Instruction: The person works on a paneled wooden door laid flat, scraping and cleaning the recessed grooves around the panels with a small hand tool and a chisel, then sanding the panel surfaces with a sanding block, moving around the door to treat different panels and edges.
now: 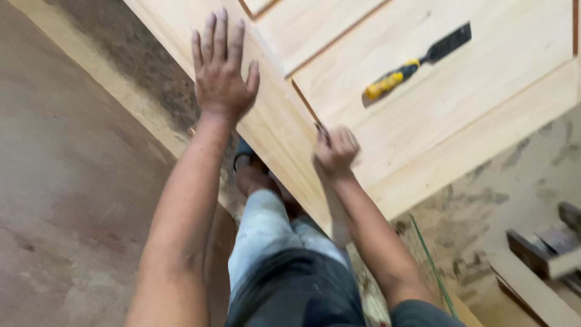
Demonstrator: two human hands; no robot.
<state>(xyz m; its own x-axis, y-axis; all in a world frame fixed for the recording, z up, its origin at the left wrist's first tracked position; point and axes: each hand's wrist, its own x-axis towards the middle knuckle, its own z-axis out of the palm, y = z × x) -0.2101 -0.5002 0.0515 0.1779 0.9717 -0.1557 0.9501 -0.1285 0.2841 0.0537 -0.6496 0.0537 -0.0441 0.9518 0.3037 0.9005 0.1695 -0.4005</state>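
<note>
L hand (221, 69): open, flat on door frame (272, 121), bracing.
R hand (334, 151): fisted on small tool, type unclear; keep along panel groove (305, 103).
Chisel (417, 62): far right, idle.

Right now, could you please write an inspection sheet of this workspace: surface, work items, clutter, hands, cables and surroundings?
Surface: pale wooden panelled piece, like a door, lying flat; bare wood with grooves between panels.
Work items: small dark tool in the right hand, its tip at a groove; too blurred to identify.
Clutter: chisel with yellow handle and black blade lying on a panel, apart from both hands.
Hands: left hand flat and open on the wood's edge frame; right hand closed around the small tool.
Cables: nothing seen; only a thin green strip near the floor.
Surroundings: dusty brown floor, wooden offcuts at right, the person's legs below.
</note>
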